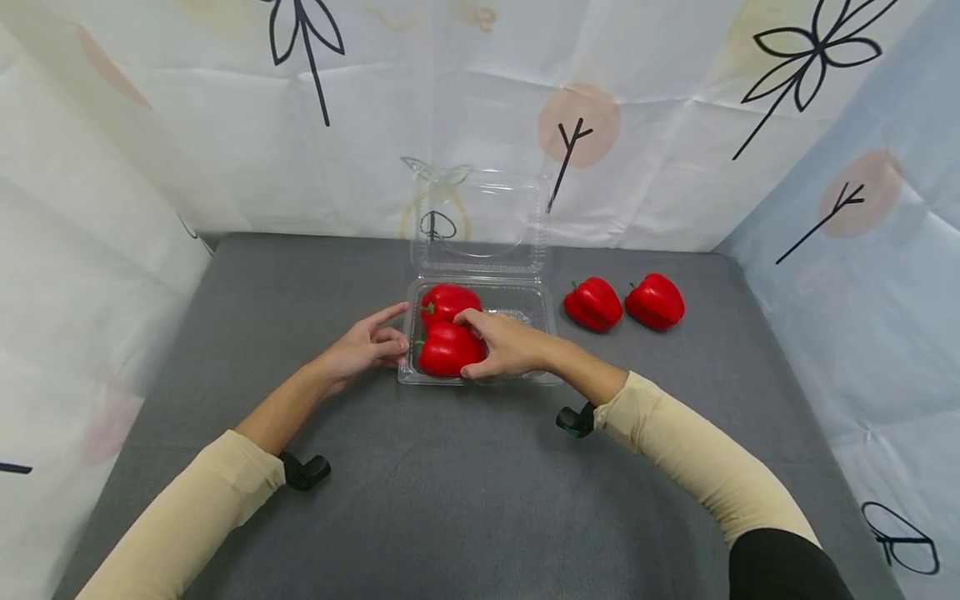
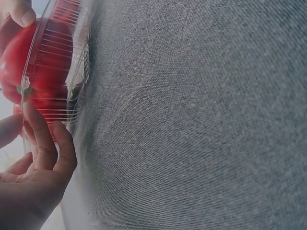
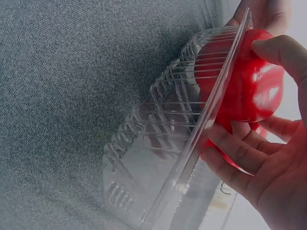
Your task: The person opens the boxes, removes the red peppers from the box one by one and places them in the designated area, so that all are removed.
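A clear plastic clamshell container (image 1: 525, 293) lies on the table with its lid (image 1: 480, 221) raised at the back. In its left half sit two red bell peppers, a rear one (image 1: 454, 298) and a front one (image 1: 447, 350). My right hand (image 1: 512, 343) grips the front pepper (image 3: 259, 88) from the right, thumb on its near side and fingers on its far side. At the container's left rim, my left hand (image 1: 367, 346) touches the edge with relaxed fingers, the index stretched toward the back. The left wrist view shows those fingertips (image 2: 34, 112) against the ribbed wall.
Two more red bell peppers, one nearer the container (image 1: 592, 305) and one farther right (image 1: 655, 302), lie on the grey table (image 1: 480, 483). A patterned white curtain (image 1: 645, 183) hangs behind the table and along its sides.
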The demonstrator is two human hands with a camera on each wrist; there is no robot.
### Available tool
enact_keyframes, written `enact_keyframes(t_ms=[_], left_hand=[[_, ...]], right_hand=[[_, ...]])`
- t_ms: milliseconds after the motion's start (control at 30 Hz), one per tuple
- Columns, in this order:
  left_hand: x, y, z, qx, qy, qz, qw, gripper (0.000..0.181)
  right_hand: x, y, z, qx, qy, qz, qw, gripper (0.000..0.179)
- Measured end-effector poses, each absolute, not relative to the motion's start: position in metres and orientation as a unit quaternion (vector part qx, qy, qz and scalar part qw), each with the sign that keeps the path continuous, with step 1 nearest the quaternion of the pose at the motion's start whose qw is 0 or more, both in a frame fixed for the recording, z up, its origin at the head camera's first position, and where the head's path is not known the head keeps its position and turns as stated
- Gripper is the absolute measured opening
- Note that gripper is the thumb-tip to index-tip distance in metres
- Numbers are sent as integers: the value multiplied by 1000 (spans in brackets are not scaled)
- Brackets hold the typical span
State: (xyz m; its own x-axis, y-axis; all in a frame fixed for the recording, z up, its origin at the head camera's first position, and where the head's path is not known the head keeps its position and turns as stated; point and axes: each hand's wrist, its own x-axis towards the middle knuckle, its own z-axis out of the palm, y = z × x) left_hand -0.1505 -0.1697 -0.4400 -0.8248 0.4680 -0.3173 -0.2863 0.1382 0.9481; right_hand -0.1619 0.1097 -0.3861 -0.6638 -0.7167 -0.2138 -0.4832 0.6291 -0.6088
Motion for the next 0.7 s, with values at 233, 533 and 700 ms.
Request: enact_keyframes(t_ms=[233,533,700], left_hand=[[-149,-169,-441,60,695,654,291,72],[-149,-169,-441,68,697,655,284,73],[-149,-169,-440,64,695,656,287,74]], right_hand=[[-156,119,-379,-339,877,-261,221,71],[-150,138,-372,-333,879,-276,202,72],[-146,151,-373,-329,878,-284,199,72]])
